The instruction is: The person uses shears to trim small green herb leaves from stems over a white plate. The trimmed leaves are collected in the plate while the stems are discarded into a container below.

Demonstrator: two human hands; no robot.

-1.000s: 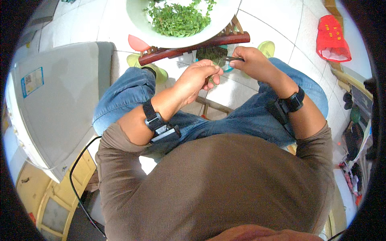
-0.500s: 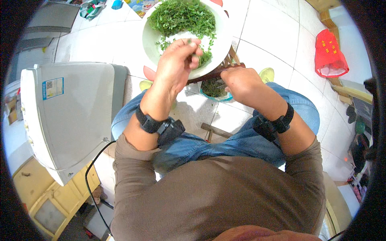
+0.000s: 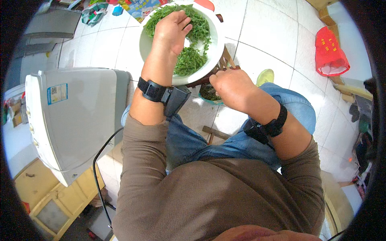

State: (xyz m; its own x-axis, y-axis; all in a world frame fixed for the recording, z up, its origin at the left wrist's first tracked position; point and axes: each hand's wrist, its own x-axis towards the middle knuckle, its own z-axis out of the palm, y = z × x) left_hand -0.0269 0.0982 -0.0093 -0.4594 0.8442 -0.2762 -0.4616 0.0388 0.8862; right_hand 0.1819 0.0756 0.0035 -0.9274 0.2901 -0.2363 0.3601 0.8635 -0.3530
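Note:
A white basin [image 3: 217, 44] holds a heap of leafy green sprigs [image 3: 189, 62], with a gap in the middle of the pile. Over the pile's upper left part is my left hand [image 3: 171, 32], its fingers apart and pointing right. Nothing shows between them. My right hand [image 3: 235, 89] is closed just beyond the basin's near right edge, knuckles up. Its fingertips are turned away, so what it holds is hidden. Below and beside it stands a bag with a light blue edge [image 3: 207, 94], with dark green plant bits inside.
A slatted brown wooden stool [image 3: 225, 60] supports the basin. To the left stands a white appliance [image 3: 80, 120] with a label. A red bag [image 3: 329, 52] lies on the tiled floor at right. Between my legs is a wooden bar [image 3: 217, 132].
My left hand has moved up and left over the heap, and its pinched fingers have spread. My right hand has shifted slightly left, still closed. The basin appears a little lower left in view.

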